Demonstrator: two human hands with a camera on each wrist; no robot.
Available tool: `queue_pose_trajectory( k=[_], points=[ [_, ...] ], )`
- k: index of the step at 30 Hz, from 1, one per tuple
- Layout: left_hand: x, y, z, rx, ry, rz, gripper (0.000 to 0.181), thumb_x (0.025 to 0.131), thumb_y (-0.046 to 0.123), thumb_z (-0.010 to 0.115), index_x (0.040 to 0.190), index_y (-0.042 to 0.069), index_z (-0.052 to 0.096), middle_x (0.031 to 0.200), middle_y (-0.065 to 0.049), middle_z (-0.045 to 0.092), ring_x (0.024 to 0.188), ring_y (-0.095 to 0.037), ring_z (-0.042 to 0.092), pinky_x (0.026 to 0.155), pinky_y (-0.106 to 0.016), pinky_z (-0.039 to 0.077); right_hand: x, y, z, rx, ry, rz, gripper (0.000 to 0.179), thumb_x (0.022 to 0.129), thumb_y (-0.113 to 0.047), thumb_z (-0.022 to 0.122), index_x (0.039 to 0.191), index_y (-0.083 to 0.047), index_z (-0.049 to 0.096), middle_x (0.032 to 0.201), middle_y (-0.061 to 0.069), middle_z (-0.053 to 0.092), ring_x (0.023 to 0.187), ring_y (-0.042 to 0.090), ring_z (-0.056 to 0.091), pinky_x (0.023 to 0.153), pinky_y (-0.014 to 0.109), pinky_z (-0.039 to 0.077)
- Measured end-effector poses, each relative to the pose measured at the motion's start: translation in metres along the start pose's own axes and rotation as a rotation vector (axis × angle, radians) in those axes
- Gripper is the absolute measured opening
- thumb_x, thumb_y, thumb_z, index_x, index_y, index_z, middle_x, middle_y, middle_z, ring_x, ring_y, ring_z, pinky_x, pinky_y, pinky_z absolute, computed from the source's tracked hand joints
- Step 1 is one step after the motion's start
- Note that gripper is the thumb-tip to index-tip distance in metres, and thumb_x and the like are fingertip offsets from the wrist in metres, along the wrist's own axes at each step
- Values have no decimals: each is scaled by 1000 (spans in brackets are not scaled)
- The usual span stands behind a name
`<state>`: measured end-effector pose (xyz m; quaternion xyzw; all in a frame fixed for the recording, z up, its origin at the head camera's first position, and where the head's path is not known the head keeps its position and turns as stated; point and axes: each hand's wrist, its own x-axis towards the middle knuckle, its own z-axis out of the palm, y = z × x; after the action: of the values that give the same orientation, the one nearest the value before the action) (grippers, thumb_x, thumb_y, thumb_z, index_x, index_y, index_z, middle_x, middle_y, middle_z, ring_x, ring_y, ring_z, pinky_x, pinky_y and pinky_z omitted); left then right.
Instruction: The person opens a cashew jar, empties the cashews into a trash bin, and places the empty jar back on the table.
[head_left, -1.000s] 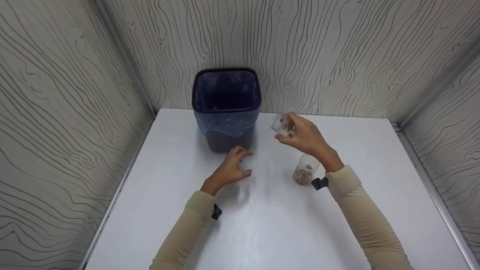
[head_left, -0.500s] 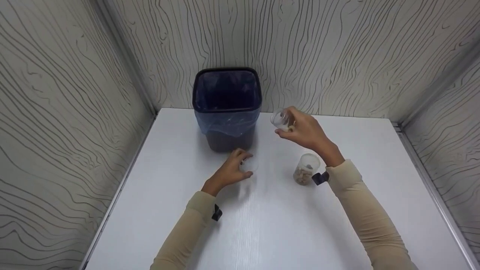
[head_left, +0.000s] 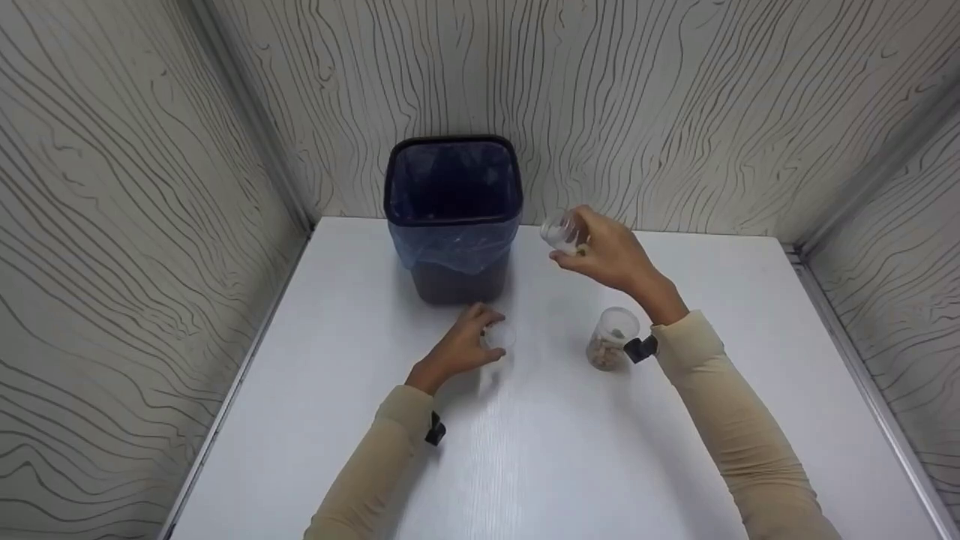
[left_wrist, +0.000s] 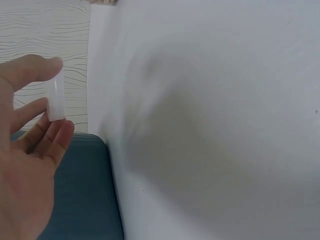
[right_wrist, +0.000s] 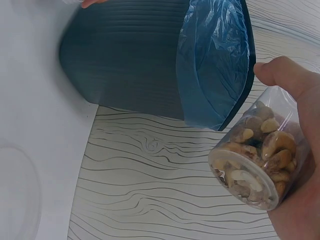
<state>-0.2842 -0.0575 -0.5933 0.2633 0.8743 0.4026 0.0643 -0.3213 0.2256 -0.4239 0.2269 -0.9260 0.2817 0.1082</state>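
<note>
My left hand (head_left: 465, 341) pinches a white translucent lid (left_wrist: 56, 97) between thumb and fingers, in front of the bin. In the left wrist view the lid appears edge-on. My right hand (head_left: 611, 251) grips a clear plastic jar (right_wrist: 255, 155) of cashews, held up to the right of the bin. This jar is tilted, and its nuts lie toward the base. A second clear jar (head_left: 611, 339), part filled with brownish pieces, stands on the table below my right wrist.
A dark bin (head_left: 457, 285) with a blue liner (head_left: 461, 247) folded over its rim stands at the back of the white table (head_left: 480, 465). Wood-patterned panels (head_left: 600, 112) enclose the table at the back and both sides.
My right hand has risen slightly with the jar, away from the standing jar. My left hand has drawn back a little with the lid, which now shows rounder in the head view.
</note>
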Motion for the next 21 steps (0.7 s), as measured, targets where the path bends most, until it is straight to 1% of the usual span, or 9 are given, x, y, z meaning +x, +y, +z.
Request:
queue_pose_trajectory(
  k=[5,12,18,21],
  points=[
    [-1,-3,5,38,5,4,57,91,18,82,142,2,62,134,-13,56,122,-29,57,106,-45,53,3,-1,-2,-3,-6,7,54,91,-35,84,130,-7,60,109,13,71,90,27,65,76,41,54],
    [-1,-7,11,53,-24,-3,56,91,17,82,141,1,63,130,-17,57,119,-26,53,105,-45,52,8,0,-4,-21,-9,2,55,92,-36,84,132,-6,59,110,14,71,92,28,66,77,43,54],
    [-2,-11,17,83,-59,-49,58,92,18,81,145,3,61,133,-9,55,120,-22,52,107,-40,52,12,-1,-7,-20,-15,5,56,92,-35,83,134,-6,59,111,13,71,94,28,66,79,44,55],
    [-2,-13,18,89,-72,-58,59,93,17,80,147,3,60,135,-9,54,123,-23,51,108,-40,51,15,-1,-8,-15,-22,11,56,93,-34,82,134,-6,59,112,13,72,93,27,65,78,43,54]
  ],
)
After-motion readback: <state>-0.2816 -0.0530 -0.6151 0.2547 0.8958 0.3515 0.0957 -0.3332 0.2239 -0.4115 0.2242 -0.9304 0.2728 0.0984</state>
